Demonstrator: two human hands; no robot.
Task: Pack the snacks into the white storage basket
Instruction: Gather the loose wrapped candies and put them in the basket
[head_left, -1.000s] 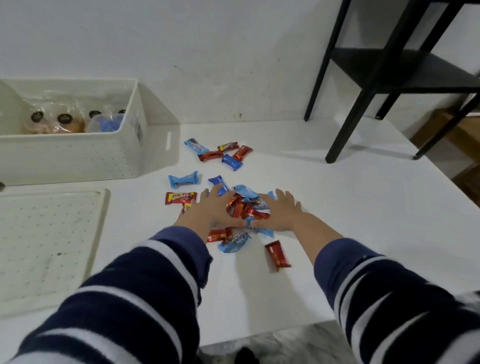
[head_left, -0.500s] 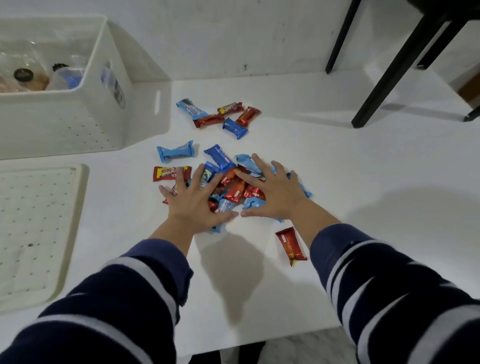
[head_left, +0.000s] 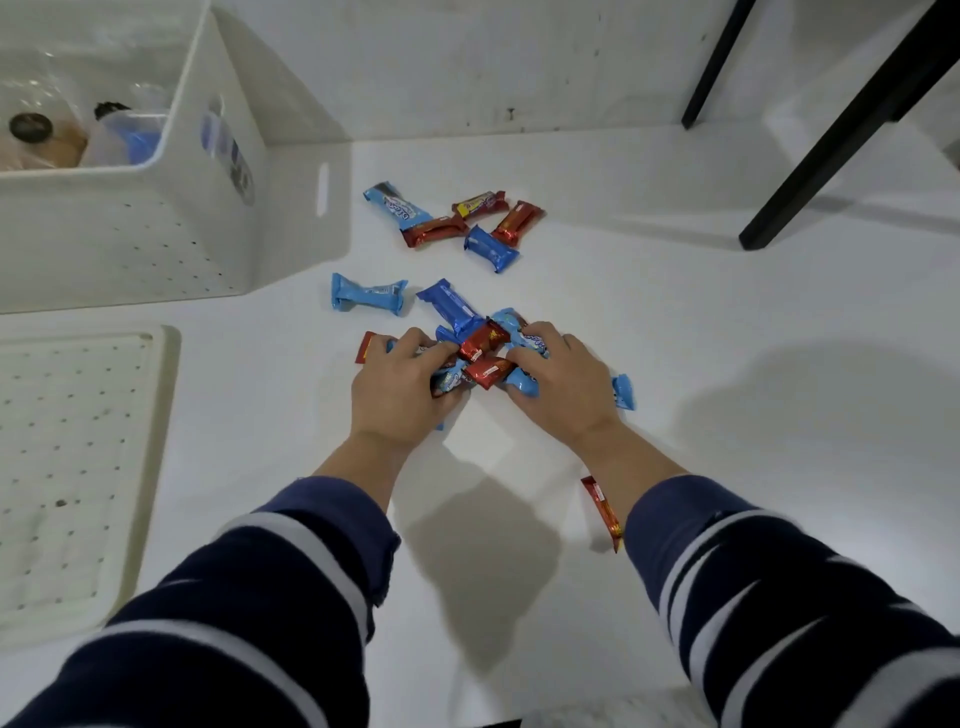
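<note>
Small red and blue wrapped snacks lie on the white table. My left hand (head_left: 400, 387) and my right hand (head_left: 558, 376) curl around a heap of snacks (head_left: 483, 353) between them, fingers closed on wrappers. A second cluster of snacks (head_left: 457, 221) lies farther back. One light blue snack (head_left: 368, 298) lies alone to the left, and a red bar (head_left: 602, 509) sits beside my right forearm. The white storage basket (head_left: 130, 234) stands at the back left with bagged items inside.
A white perforated lid (head_left: 72, 467) lies flat at the left, in front of the basket. Black metal furniture legs (head_left: 831, 140) stand on the table at the back right. The table's front edge runs just below my sleeves.
My fingers were spread flat over the heap; now both hands have curled inward and bunched the snacks together. The view has moved closer to the table.
</note>
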